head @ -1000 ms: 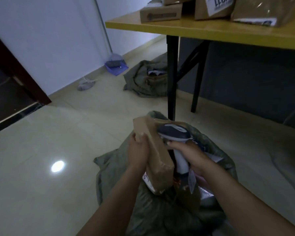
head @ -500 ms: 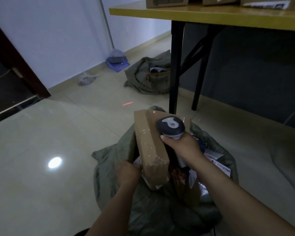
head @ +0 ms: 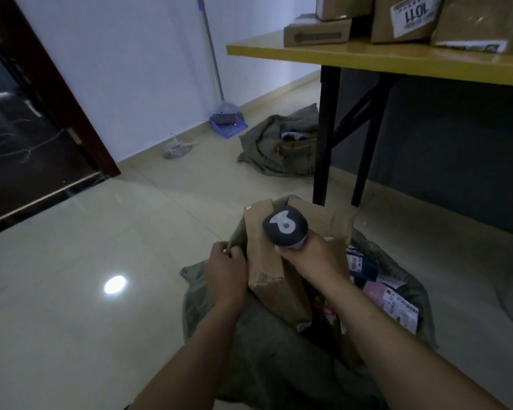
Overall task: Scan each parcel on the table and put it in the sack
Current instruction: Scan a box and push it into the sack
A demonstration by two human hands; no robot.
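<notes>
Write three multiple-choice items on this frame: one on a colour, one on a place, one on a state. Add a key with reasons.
1. What colour is the tabletop?
A) yellow
B) white
C) red

2. Where is the cardboard parcel?
A) lying on the tabletop
B) standing in the mouth of the green sack
C) on the floor by the door

3. What is the left hand doing?
A) lying flat on the floor
B) gripping the sack's rim
C) resting on the tabletop

Key:
1 A: the top and its front edge show yellow.
2 B: the parcel's lower end is down inside the sack's opening.
3 B: the left hand's fingers curl round the cloth edge beside the parcel.
</notes>
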